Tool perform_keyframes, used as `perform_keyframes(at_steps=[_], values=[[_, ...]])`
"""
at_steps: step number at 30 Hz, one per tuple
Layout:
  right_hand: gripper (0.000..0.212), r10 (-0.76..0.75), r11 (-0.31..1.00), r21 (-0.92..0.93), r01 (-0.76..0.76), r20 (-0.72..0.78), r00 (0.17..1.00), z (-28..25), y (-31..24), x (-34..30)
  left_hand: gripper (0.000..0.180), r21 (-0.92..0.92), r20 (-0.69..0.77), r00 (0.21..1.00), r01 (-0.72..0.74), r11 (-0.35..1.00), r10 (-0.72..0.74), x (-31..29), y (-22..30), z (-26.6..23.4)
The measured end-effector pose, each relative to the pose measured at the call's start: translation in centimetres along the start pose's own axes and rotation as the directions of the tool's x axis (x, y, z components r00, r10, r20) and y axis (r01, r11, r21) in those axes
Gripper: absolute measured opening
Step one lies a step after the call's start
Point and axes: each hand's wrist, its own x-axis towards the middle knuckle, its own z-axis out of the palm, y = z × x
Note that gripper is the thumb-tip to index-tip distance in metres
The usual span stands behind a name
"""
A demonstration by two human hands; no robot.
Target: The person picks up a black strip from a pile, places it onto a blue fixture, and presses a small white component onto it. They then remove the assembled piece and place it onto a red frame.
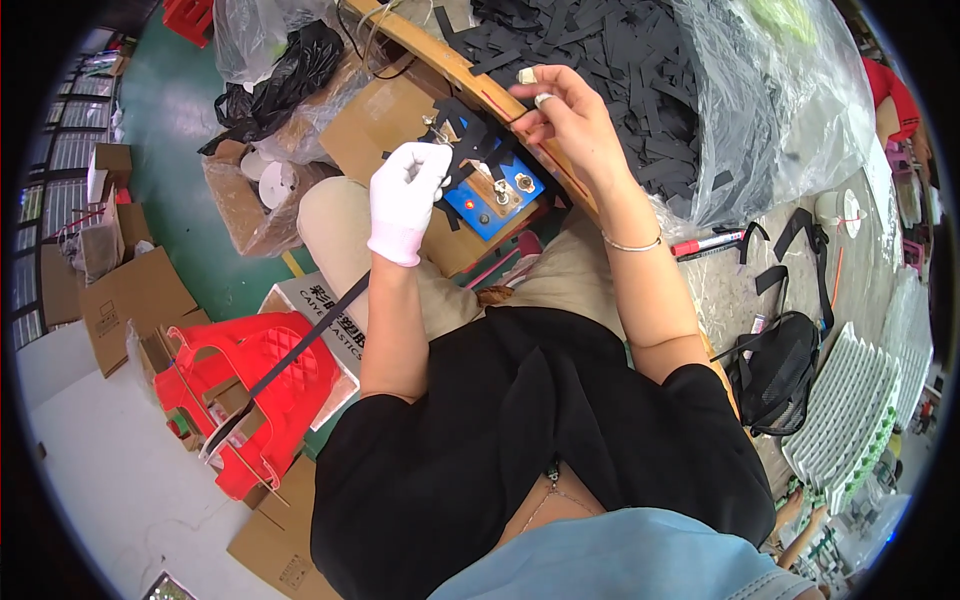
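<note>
My left hand [408,195], in a white glove, is closed at the blue machine's near side. A long black strap [300,345] runs up from the lower left, passes behind my left forearm and appears to end in those gloved fingers. The blue machine [487,228] has metal knobs and a red light on its panel. Short black strips [470,140] lie over its upper part. My right hand [575,120] is bare, with white wraps on two fingers. It hovers over the wooden table edge with fingers bent and apart, and I see nothing in them.
A big heap of black strips [620,90] lies on the table in clear plastic [750,150]. Right of it are a red marker [708,243], a black mesh bag [780,375] and white ribbed trays [845,410]. A red stool [290,375] and cardboard boxes [135,300] stand left.
</note>
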Motion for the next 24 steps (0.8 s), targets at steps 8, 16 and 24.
perform_keyframes(at_steps=[8,16,24], values=[[0.038,-0.592,0.756,-0.501,0.421,-0.250,0.766,-1.0,0.3,1.0,0.012,0.003,-0.013,1.000,-0.007,1.000,0.007,-0.3,-0.7,-0.2],[0.022,-0.062,0.938,-0.328,0.113,0.162,0.985,0.9,0.1,-1.0,0.012,0.143,-0.074,0.995,-0.050,0.989,0.061,-0.5,0.2,0.3],[0.015,-0.059,0.948,-0.304,0.100,0.140,0.988,0.8,1.2,-0.6,0.013,0.142,-0.047,0.997,-0.052,0.988,0.059,-0.3,-0.3,0.3]])
